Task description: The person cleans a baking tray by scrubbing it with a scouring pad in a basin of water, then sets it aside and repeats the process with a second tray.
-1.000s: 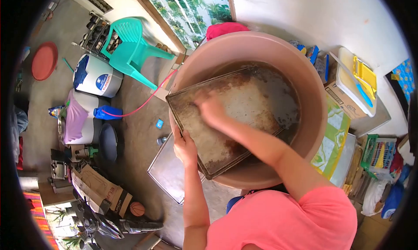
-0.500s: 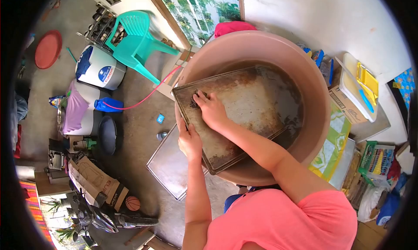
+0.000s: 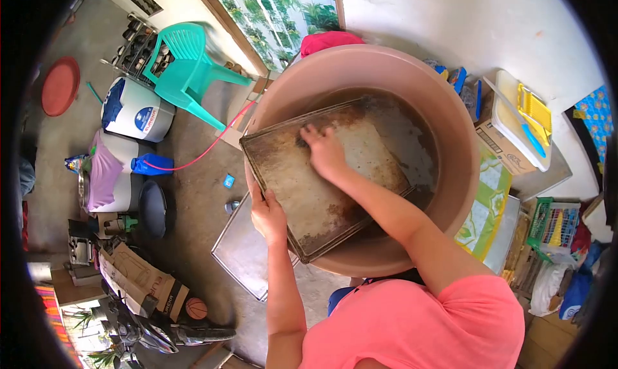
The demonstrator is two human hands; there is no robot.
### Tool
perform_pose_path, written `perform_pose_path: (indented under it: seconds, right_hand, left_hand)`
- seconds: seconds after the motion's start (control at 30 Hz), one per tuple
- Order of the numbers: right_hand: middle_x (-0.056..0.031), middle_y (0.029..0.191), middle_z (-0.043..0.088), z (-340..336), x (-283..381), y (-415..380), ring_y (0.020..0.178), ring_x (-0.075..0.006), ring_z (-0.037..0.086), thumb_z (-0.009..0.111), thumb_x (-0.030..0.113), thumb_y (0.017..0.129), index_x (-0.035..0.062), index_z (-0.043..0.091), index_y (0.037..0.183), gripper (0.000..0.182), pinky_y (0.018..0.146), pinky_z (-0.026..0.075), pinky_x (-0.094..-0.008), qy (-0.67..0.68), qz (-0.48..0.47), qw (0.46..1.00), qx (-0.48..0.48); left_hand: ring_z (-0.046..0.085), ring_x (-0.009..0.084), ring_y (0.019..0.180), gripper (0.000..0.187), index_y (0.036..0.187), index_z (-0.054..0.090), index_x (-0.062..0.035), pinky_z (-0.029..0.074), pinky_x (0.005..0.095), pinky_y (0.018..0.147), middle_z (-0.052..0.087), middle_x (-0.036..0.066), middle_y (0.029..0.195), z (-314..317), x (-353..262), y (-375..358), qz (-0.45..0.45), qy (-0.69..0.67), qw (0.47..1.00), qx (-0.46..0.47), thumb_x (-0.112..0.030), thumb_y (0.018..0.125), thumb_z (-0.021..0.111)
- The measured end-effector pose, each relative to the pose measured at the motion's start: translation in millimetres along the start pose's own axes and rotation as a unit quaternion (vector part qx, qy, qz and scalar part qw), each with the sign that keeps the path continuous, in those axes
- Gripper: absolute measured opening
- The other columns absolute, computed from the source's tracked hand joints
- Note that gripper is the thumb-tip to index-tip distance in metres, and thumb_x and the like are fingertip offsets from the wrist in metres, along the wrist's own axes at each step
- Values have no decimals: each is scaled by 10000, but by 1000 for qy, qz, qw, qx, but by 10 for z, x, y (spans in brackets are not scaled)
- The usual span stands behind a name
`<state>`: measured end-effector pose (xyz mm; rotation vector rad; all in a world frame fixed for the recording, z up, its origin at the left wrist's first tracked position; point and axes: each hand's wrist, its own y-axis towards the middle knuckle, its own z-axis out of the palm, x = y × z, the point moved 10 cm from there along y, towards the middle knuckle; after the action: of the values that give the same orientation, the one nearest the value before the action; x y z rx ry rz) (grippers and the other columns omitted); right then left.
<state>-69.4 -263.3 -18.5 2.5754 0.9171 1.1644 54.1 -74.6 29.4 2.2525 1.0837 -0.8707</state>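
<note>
A stained, rusty metal baking tray (image 3: 302, 195) leans tilted in a big pink-brown plastic basin (image 3: 457, 131) that holds dirty water. My left hand (image 3: 267, 218) grips the tray's near left edge at the basin rim. My right hand (image 3: 325, 151) presses down on the tray's upper middle with a small dark scrubber under the fingers, mostly hidden. My forearm crosses the tray's right side.
A second metal tray (image 3: 241, 253) lies on the concrete floor beside the basin. A teal plastic chair (image 3: 190, 70), a white washing machine (image 3: 135, 111), a dark pan (image 3: 153, 208), cardboard boxes (image 3: 145, 279) stand left. A box with a plastic container (image 3: 515, 121) sits right.
My right hand has slid along the tray from its left corner toward the upper middle. My left hand stays on the tray's edge. The view has shifted a little.
</note>
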Motion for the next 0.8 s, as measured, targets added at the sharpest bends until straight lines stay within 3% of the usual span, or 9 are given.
perform_pose_path:
  seconds: [0.13, 0.17, 0.2, 0.3, 0.33, 0.4, 0.43, 0.53, 0.8]
  right_hand:
    - [-291, 1207, 526, -365, -1603, 216, 1093, -412, 521, 421, 138, 907, 84, 609, 1193, 346, 907, 470, -464, -85, 279, 956, 37]
    - [-291, 1177, 526, -381, -1877, 271, 1088, -430, 520, 406, 177, 929, 50, 594, 1177, 336, 917, 454, -477, -108, 251, 961, 47]
    - [-291, 1148, 526, -450, -1795, 355, 1083, -447, 518, 391, 216, 951, 16, 580, 1161, 346, 927, 439, -491, -132, 221, 964, 57]
    - [-320, 1158, 514, -171, -1350, 204, 1078, -469, 510, 362, 302, 984, -32, 542, 1161, 419, 945, 409, -506, 125, 342, 931, -23]
    - [-330, 1153, 507, 316, -1054, 239, 1076, -470, 502, 340, 365, 1002, -51, 519, 1173, 484, 943, 400, -513, 11, 156, 988, -1]
    - [-179, 1199, 580, 365, 243, 108, 1008, -388, 534, 474, 127, 870, 43, 581, 1185, 343, 882, 454, -459, 36, 15, 999, 27]
    - [-88, 1196, 624, 299, 838, 31, 968, -341, 544, 523, 2, 778, 109, 619, 1181, 428, 825, 488, -440, 28, -110, 993, -21]
    - [-38, 1280, 591, 369, 1099, 406, 932, -313, 541, 543, -12, 753, 132, 644, 1165, 449, 832, 503, -387, 52, -105, 993, 9]
    - [-52, 1244, 613, 41, 1106, -333, 867, -311, 546, 576, -17, 739, 111, 665, 1128, 419, 775, 518, -380, 92, -172, 978, 74]
  left_hand:
    - [684, 294, 813, 414, 1284, 538, -17, 508, 378, 701, 684, 198, 971, 28, 76, 14, -38, 22, 999, 21, -118, 883, 564]
    - [679, 286, 832, 410, 1284, 539, -16, 500, 367, 719, 678, 204, 992, -12, -25, -9, -51, 19, 998, 27, -123, 888, 559]
    - [674, 277, 850, 406, 1283, 540, -16, 492, 356, 737, 672, 209, 1012, -27, -66, -25, -65, 14, 997, 31, -127, 893, 553]
    - [662, 290, 956, 384, 1264, 550, -3, 483, 356, 806, 656, 213, 1078, 0, 51, -19, -75, -15, 997, 28, -152, 910, 543]
    - [658, 295, 978, 381, 1262, 551, -1, 482, 356, 820, 651, 214, 1094, 6, 63, -11, -74, -24, 997, 27, -154, 913, 540]
    - [635, 336, 1021, 380, 1258, 556, -6, 473, 385, 860, 635, 222, 1126, -29, 26, -14, -76, 8, 997, 19, -192, 929, 523]
    - [629, 346, 1028, 381, 1257, 558, -9, 471, 395, 865, 631, 225, 1133, -26, 28, -13, -81, 17, 996, 21, -202, 931, 520]
    - [616, 374, 1029, 382, 1253, 564, -19, 468, 424, 868, 633, 229, 1122, -50, -21, -15, -82, 29, 996, 21, -229, 940, 505]
    - [659, 414, 790, 397, 1261, 570, -111, 519, 500, 725, 678, 217, 919, 17, 112, -23, -45, 90, 995, 14, -308, 942, 439]
